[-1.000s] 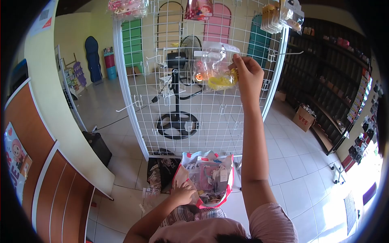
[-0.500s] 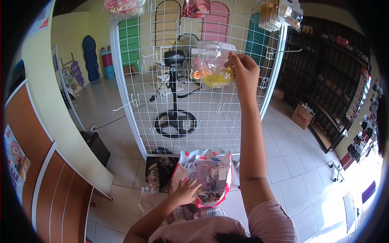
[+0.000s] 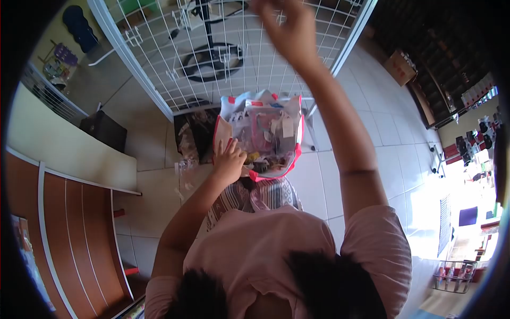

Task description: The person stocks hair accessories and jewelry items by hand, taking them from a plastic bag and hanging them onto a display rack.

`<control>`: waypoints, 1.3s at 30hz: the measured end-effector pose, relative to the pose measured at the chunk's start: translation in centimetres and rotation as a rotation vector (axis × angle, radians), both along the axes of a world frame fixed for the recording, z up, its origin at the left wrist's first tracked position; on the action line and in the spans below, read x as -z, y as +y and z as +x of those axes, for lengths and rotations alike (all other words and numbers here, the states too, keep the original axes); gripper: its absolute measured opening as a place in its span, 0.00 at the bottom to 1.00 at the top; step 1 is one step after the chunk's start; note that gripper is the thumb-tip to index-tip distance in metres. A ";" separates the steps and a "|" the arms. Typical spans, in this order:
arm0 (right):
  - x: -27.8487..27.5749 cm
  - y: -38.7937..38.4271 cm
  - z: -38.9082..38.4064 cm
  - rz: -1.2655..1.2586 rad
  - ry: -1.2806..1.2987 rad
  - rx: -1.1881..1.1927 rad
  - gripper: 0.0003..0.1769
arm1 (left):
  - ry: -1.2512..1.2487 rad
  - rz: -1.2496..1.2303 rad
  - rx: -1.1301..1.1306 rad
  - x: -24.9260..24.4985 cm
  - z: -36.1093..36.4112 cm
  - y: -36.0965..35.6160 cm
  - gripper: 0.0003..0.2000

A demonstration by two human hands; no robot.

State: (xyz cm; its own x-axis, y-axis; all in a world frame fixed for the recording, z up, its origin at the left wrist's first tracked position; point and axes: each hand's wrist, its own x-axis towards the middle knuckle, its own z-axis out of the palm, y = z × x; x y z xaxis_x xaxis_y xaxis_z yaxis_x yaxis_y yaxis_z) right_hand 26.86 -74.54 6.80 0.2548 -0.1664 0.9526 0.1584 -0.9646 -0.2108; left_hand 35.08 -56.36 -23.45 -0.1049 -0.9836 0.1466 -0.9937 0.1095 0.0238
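A white shopping bag (image 3: 298, 151) with red-pink trim stands with its mouth spread, full of clear plastic packets (image 3: 268, 127). My left hand (image 3: 228, 162) rests over its near-left rim, the fingers stretched and apart. At the top edge, my right hand (image 3: 291, 29) is raised in front of the white wire grid panel (image 3: 255, 72). Motion blurs it, and the frame edge partly cuts off its fingers, so whether they hold anything cannot be made out. Beside the bag on the left lie more clear packets (image 3: 186, 173) and a black bag (image 3: 199, 133).
Behind the grid stands a black fan base (image 3: 212, 63). A brown slatted panel (image 3: 79, 234) and a black box (image 3: 103, 130) are on the left. Dark shelving (image 3: 425, 69) and a cardboard box (image 3: 400, 68) stand at the right. White tiles (image 3: 366, 207) cover the floor.
My view has tilted down, so the bag appears higher. The yellow-and-orange packet at my right hand has left view. My left hand stays at the bag's rim.
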 end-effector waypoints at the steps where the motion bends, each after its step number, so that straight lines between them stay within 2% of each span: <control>1: 3.5 0.7 -0.7 0.068 0.190 -0.063 0.06 | -0.021 0.007 -0.013 0.1 -0.1 0.2 0.13; 2: 7.5 1.3 -1.1 0.136 0.391 -0.085 0.06 | -0.022 -0.075 -0.011 0.0 -0.2 0.4 0.10; 3: 12.6 1.0 -1.6 0.167 0.595 -0.099 0.09 | 0.005 0.011 -0.026 -1.0 -0.4 0.7 0.09; 4: 16.6 1.3 -3.0 0.208 0.884 -0.008 0.14 | 0.032 0.099 -0.042 -2.6 -0.5 1.1 0.09; 5: 23.7 0.2 -4.4 0.130 0.970 0.060 0.14 | 0.058 0.191 -0.056 -3.1 -0.5 1.5 0.09; 6: 24.8 1.4 -6.2 0.360 1.380 0.078 0.19 | 0.030 0.146 -0.070 -1.8 -0.1 2.0 0.08; 7: 31.6 0.3 -8.9 0.311 1.605 0.074 0.23 | 0.054 0.103 -0.052 -1.4 0.0 2.6 0.07; 8: 33.2 1.1 -10.8 0.142 1.984 0.154 0.24 | 0.076 0.059 -0.036 -1.0 0.1 3.4 0.07; 9: 33.1 2.7 -12.2 0.245 1.972 0.256 0.25 | 0.095 0.010 -0.022 -0.8 0.1 3.8 0.07; 10: 33.6 2.9 -12.4 0.272 2.183 0.231 0.25 | 0.084 0.034 -0.014 -0.9 -0.2 4.2 0.07; 13: 34.8 3.3 -12.3 0.269 2.186 0.231 0.23 | 0.082 0.089 -0.009 -2.0 -1.2 4.7 0.07; 14: 35.2 3.8 -12.0 0.235 2.025 0.351 0.19 | 0.096 0.097 -0.028 -2.3 -1.1 4.8 0.07; 17: 32.5 2.4 -7.5 0.505 2.109 0.159 0.18 | 0.133 0.110 -0.102 -2.2 -0.9 5.1 0.07; 19: 35.7 2.2 -5.3 0.438 1.821 0.164 0.16 | 0.134 0.107 -0.142 -1.9 -0.8 5.4 0.07; 21: 33.8 3.0 -2.4 0.320 1.429 -0.049 0.23 | 0.116 0.090 -0.161 -1.6 -1.0 5.4 0.06; 23: 39.4 3.3 1.3 0.325 1.122 -0.296 0.20 | 0.129 0.070 -0.167 -1.1 -1.1 5.4 0.06; 26: 39.6 6.2 3.5 0.236 1.452 0.232 0.21 | 0.128 0.129 -0.176 -1.3 -1.3 5.3 0.07; 29: 40.6 8.7 3.9 -0.011 1.399 0.395 0.25 | 0.146 0.150 -0.195 -1.1 -1.2 5.4 0.08; 31: 42.8 9.3 3.7 0.023 1.297 0.449 0.25 | 0.171 0.132 -0.200 -0.9 -1.2 5.5 0.08; 32: 42.3 9.6 3.7 0.043 1.247 0.476 0.25 | 0.185 0.123 -0.198 -0.9 -1.2 5.6 0.08; 35: 40.5 8.2 2.8 0.270 1.397 0.250 0.22 | 0.218 0.118 -0.198 -1.8 -1.4 5.5 0.08; 38: 42.1 5.2 0.8 0.828 0.983 0.019 0.20 | 0.235 0.095 -0.187 -1.4 -1.2 5.7 0.06; 39: 41.1 3.4 0.1 0.823 1.053 0.008 0.20 | 0.236 0.080 -0.180 -1.2 -1.0 5.8 0.06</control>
State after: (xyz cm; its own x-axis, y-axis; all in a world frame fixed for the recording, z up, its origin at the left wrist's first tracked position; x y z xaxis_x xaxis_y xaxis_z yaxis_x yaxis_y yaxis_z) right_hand 26.96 -71.17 -34.27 0.7979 -0.5982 -0.0742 -0.4431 -0.4986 -0.7450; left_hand 34.12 -50.60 -22.21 0.1002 -0.9927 0.0678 -0.9629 -0.0796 0.2577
